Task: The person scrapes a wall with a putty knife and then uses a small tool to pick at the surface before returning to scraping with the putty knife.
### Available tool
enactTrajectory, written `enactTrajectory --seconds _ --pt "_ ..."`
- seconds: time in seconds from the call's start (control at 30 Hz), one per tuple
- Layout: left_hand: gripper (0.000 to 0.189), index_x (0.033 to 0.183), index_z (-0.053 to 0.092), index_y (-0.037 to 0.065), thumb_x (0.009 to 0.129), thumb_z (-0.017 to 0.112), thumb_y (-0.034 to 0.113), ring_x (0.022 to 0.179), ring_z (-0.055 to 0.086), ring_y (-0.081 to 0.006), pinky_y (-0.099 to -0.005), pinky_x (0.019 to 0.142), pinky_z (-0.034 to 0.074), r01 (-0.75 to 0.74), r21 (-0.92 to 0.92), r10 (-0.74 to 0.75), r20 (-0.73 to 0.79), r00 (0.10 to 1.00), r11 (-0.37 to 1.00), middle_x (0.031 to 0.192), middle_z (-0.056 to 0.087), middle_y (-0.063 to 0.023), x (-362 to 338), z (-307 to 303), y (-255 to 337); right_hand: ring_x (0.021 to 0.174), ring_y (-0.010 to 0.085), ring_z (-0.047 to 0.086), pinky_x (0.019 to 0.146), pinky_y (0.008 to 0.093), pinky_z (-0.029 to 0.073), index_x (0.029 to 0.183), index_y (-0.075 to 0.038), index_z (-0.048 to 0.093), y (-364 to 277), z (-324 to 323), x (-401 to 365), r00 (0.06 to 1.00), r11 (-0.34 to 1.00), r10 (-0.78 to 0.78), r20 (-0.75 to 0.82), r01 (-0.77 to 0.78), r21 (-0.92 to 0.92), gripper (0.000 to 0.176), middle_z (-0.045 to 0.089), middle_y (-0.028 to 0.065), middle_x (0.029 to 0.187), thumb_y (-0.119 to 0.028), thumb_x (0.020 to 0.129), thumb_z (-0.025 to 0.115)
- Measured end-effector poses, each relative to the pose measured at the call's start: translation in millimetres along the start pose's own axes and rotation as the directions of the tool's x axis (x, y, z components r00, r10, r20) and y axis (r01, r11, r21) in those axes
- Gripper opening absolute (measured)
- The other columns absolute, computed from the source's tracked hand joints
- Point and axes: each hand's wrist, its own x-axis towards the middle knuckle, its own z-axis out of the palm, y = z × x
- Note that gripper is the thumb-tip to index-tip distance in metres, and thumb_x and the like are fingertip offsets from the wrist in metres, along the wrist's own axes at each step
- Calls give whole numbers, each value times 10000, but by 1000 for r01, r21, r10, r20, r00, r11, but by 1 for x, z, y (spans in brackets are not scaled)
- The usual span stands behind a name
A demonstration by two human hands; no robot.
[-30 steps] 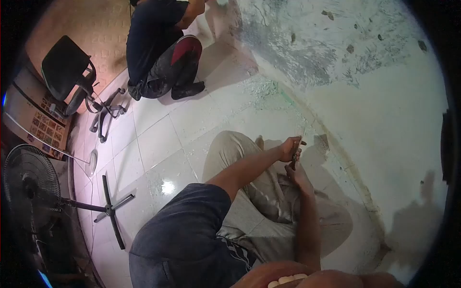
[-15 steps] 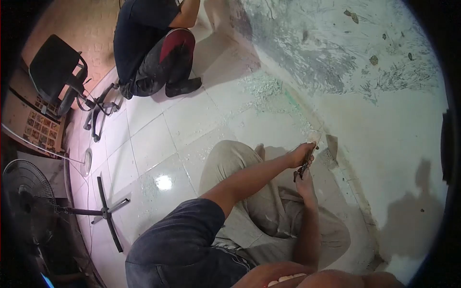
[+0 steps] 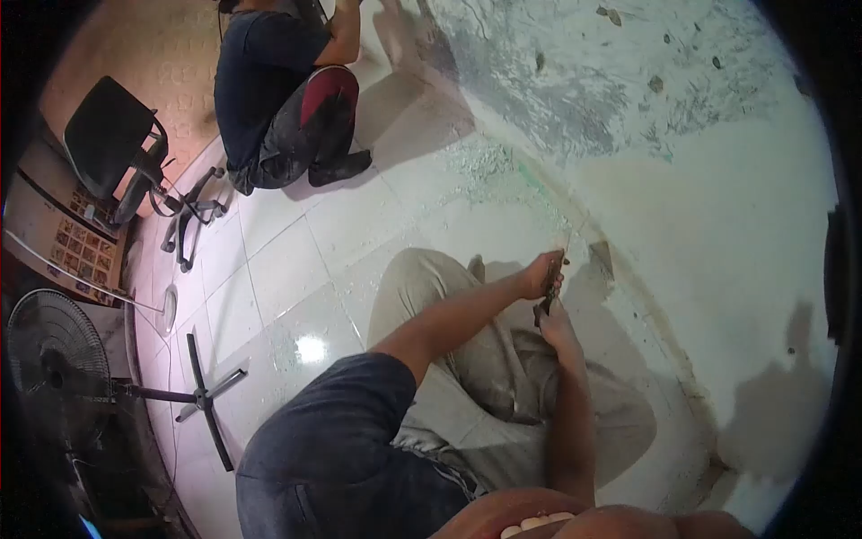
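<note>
My left hand (image 3: 537, 274) is closed around the upper part of a dark slender tool (image 3: 548, 301). Just below it, my right hand (image 3: 558, 325) grips the tool's lower end, so both hands meet on it in front of my folded legs. The kind of tool is hard to make out, since fingers cover much of it. Beige trousers (image 3: 476, 359) cover my legs, and I sit on the white tiled floor (image 3: 287, 242) beside the wall.
A patchy white-grey wall (image 3: 682, 216) rises on the right, with pale debris (image 3: 489, 166) along its foot. Another person (image 3: 278, 99) squats at the upper left. A black office chair (image 3: 108, 135) and a standing fan (image 3: 58, 359) are on the left.
Both hands and the tool appear slightly left of where they were, and the tool looks more upright. The whole view has shifted a little; the other person still squats.
</note>
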Motion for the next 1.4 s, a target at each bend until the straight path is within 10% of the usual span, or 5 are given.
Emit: enactTrajectory --seconds 0.13,0.53,0.8,1.03,1.4 --pt "427 1114 458 96 890 508 456 637 443 -185 -361 614 391 -31 -81 28 -28 999 996 749 434 -49 -8 -1 3 672 302 578 653 424 454 1040 43 499 -24 -7 -13 989 992 -123 -85 119 -44 264 581 158 730 -196 928 509" --pt "329 1037 484 68 947 530 381 616 453 -172 -346 649 423 -132 -267 177 153 972 955 749 486 -57 10 96 58 745 290 548 696 420 431 1056 19 524 -56 -63 -28 765 983 -178 -619 171 -71 290 554 155 840 -256 973 486" --pt "314 1007 491 91 990 488 404 602 476 -168 -345 632 452 -223 -553 386 197 901 803 740 498 -46 37 82 104 1057 475 567 881 501 449 1302 12 465 -126 -94 12 800 953 -233 -554 73 -295 375 597 304 1102 -167 973 456" --pt "402 1142 499 53 1032 389 424 630 529 -165 -398 719 531 -92 -756 353 190 916 648 735 523 -24 58 62 92 1166 390 578 970 435 443 1305 20 524 -143 -98 53 779 791 -413 -473 49 -610 382 592 253 1247 -104 946 480" --pt "274 914 481 142 1016 454 395 498 389 -102 -316 562 424 23 -899 323 180 929 436 585 390 38 83 44 106 824 435 659 678 485 515 1128 -17 587 -174 -77 88 856 689 -267 -443 -152 -709 233 655 262 857 -104 947 468"
